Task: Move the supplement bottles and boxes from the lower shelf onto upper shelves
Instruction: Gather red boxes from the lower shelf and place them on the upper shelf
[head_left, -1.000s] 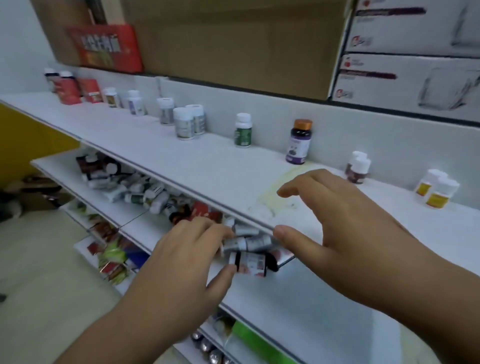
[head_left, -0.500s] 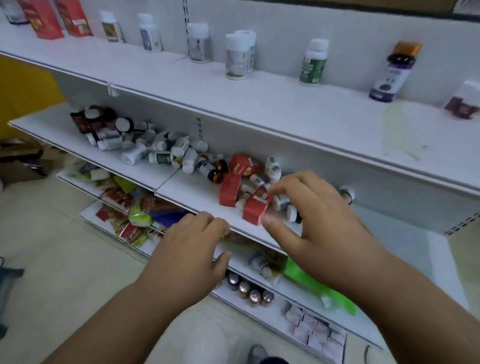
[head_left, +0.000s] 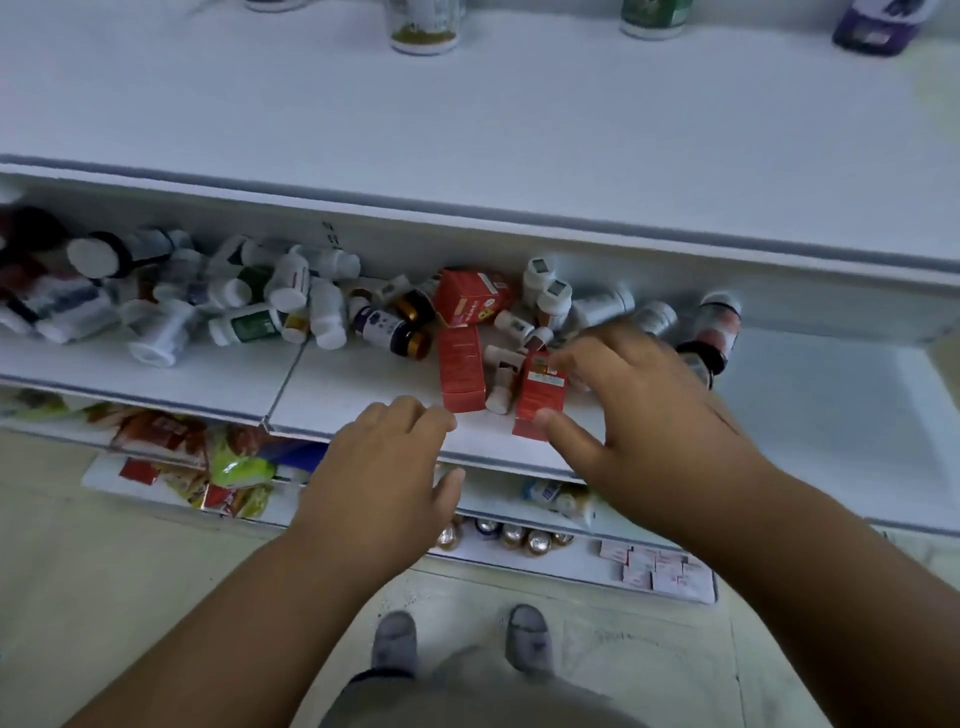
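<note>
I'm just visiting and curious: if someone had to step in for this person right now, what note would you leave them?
Right hand: grip pinching a red box at the front of the lower shelf, not yet lifted.
Left hand: open, hovering at the shelf edge, holding nothing.
Lower shelf: a jumbled pile of bottles and two more red boxes.
Upper shelf: a few bottles stand at the back; plenty of bare space.
Left: nearly the whole pile still needs moving up.

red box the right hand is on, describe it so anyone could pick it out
On the cluttered lower shelf, look at its front edge. The red box there is pinched by the right hand; the neighbouring red box to its left is untouched.
</note>
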